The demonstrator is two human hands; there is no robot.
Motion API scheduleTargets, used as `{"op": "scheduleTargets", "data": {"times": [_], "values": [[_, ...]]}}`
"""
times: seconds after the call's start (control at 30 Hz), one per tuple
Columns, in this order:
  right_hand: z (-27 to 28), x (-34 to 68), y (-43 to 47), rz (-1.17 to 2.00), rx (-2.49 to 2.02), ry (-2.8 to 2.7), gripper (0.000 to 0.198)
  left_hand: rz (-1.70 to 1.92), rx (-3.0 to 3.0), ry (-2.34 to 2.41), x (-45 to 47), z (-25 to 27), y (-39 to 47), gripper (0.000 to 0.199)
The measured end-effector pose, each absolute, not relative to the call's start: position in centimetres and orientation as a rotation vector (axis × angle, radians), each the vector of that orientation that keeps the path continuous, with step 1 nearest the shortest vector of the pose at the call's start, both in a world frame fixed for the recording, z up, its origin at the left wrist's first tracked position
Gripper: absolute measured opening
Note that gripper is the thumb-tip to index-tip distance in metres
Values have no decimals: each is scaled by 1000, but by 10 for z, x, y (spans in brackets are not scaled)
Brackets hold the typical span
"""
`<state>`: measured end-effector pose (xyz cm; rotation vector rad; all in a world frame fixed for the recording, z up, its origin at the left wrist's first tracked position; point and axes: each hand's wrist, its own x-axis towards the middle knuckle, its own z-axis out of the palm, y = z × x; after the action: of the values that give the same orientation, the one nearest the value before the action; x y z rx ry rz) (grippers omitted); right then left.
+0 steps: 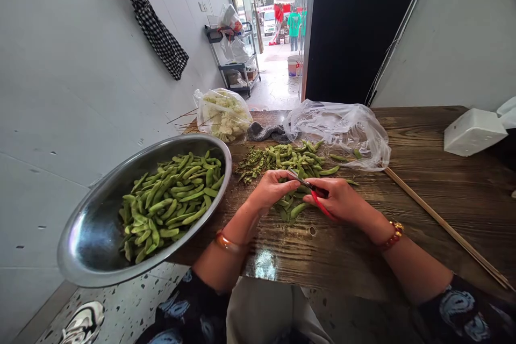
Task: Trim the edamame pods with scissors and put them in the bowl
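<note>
Over the wooden table, my right hand point(336, 200) is closed around scissors point(318, 204) with red and black handles. The blades point left, toward the fingertips of my left hand point(274, 189). Those fingers are pinched together, apparently on a green soybean pod point(297, 173) by the blades, mostly hidden. Below and behind both hands lies a loose pile of pods point(310, 159), with small trimmed ends point(253, 162) heaped at its left. To the left, a big steel basin point(86, 236) holds many more green pods point(173, 199).
A bag of cauliflower point(223, 115), a dark grey cloth point(268, 133) and a crumpled clear plastic bag point(342, 129) lie along the table's far side. Thin wooden sticks point(443, 223) run down the right. A white box point(474, 131) stands at the right edge.
</note>
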<state>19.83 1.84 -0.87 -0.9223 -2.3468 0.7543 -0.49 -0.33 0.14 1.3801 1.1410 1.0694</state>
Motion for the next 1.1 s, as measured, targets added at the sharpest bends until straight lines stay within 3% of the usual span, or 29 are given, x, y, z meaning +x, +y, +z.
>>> {"op": "scheduleTargets", "data": {"times": [0.1, 0.3, 0.8, 1.0, 1.1], "values": [[-10, 197, 18, 732, -950, -2338, 31, 1085, 1402, 1144, -5, 1, -3, 21], [-12, 195, 18, 679, -999, -2322, 48, 1047, 1508, 1173, -3, 0, -3, 26], [-8, 195, 19, 821, -953, -2300, 27, 1017, 1386, 1132, -6, -5, 1, 26], [-11, 195, 21, 889, -977, -2258, 32, 1063, 1295, 1100, -7, -2, -1, 27], [-14, 196, 23, 915, -1063, -2142, 45, 1126, 1108, 1081, -7, -3, -1, 30]]}}
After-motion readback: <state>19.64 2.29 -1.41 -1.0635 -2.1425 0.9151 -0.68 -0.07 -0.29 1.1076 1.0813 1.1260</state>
